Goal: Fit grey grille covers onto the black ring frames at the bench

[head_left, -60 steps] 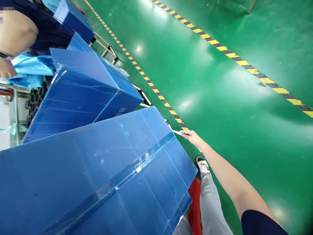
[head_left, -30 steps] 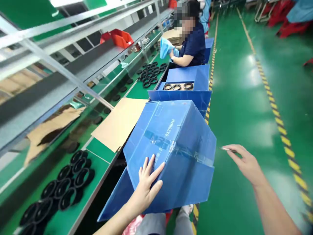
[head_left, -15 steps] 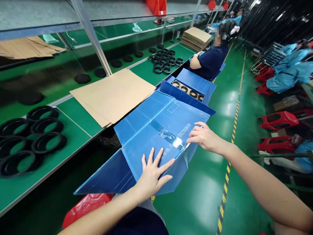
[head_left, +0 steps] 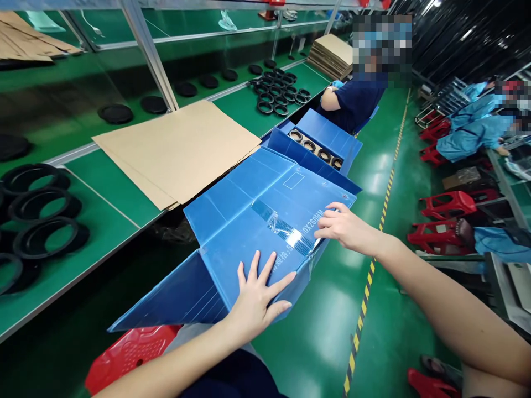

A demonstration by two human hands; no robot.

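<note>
A blue corrugated plastic box [head_left: 265,204] lies tipped on my lap, its taped bottom facing up and one flap hanging out to the left. A strip of clear tape [head_left: 282,226] runs along its middle seam. My left hand [head_left: 257,293] lies flat on the near face with its fingers spread, steadying the box. At the right end of the tape, by the box edge, my right hand [head_left: 346,226] rests with its fingers drawn together. What they pinch is hidden.
A cardboard sheet [head_left: 174,149] and black rings [head_left: 41,210] lie on the green bench [head_left: 112,188] to the left. Beyond stands a second blue box [head_left: 327,135] holding rings, with a seated co-worker [head_left: 352,99]. A red stool [head_left: 133,354] is under me, and more red stools [head_left: 448,204] stand at right.
The view swung from the floor up to the bench. My left hand came flat onto the box, and my right hand moved in from the right to the tape and stays there.
</note>
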